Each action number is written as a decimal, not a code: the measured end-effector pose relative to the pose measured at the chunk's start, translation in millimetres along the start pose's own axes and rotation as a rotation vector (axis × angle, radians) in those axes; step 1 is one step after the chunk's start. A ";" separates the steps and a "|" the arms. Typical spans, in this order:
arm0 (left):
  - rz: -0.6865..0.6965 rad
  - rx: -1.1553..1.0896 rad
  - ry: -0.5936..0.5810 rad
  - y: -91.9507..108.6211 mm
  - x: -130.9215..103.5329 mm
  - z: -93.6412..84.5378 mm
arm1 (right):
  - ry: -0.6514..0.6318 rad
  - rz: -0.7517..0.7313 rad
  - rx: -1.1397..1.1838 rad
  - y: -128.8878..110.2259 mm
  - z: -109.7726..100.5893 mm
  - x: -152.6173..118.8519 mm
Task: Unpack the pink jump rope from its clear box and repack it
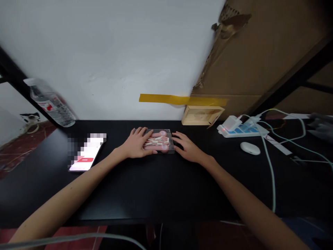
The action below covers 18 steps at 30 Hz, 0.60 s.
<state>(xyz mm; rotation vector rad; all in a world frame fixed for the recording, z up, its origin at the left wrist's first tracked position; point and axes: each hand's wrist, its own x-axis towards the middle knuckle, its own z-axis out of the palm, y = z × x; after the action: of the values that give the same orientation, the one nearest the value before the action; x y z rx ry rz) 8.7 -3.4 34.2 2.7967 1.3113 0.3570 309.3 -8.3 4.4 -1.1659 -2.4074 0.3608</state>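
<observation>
A clear flat box (158,141) with pink and white items inside lies on the black table (156,194), near the wall. My left hand (137,143) rests over the box's left part, fingers apart, hiding that side. At the box's right edge is my right hand (187,147), its fingers spread and the fingertips touching or almost touching the side. Neither hand is closed around anything.
A lit phone (87,152) lies to the left, with a plastic bottle (53,106) behind it. A shallow tan box (201,115) leans at the wall. Right of it are a power strip (241,130), cables and a white oval case (250,148).
</observation>
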 end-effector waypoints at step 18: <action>0.013 -0.041 0.033 -2.1 -0.3 -1.0 | 0.096 0.090 0.307 -4.2 -2.7 6.3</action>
<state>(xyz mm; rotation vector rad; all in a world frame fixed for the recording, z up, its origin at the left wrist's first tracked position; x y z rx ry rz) 6.7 -2.4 34.9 2.7787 1.2777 0.4274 304.3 -5.8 10.2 -1.1245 -2.1297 0.6614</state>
